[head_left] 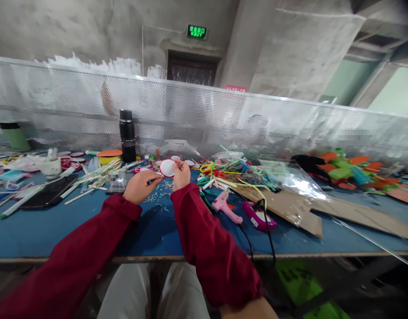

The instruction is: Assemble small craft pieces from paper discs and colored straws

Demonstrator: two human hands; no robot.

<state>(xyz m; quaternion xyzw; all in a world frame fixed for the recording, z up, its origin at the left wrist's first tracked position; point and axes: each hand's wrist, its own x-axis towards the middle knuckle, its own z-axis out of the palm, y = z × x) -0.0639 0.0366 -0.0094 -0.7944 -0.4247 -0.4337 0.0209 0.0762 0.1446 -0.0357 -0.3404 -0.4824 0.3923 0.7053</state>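
Note:
My right hand [182, 175] pinches a white round disc with a red rim [167, 168] by its right side, held up above the table. To its left, my left hand [141, 184] is closed, thumb and fingers pressed together at the tips, close to the disc's lower left edge. Whatever is between those fingertips is too small to make out. More discs of the same sort [190, 163] lie just behind my right hand. Small cut bits of coloured string [162, 195] are scattered on the blue table [151, 230] below.
A pink glue gun [226, 207] and a purple device [259, 218] with cords lie to the right. Beyond them are coloured pipe cleaners [247, 175] and cardboard [284, 206]. A black bottle [127, 136], wooden sticks [102, 175] and a phone [47, 192] are at left. A perforated metal screen [197, 115] stands behind.

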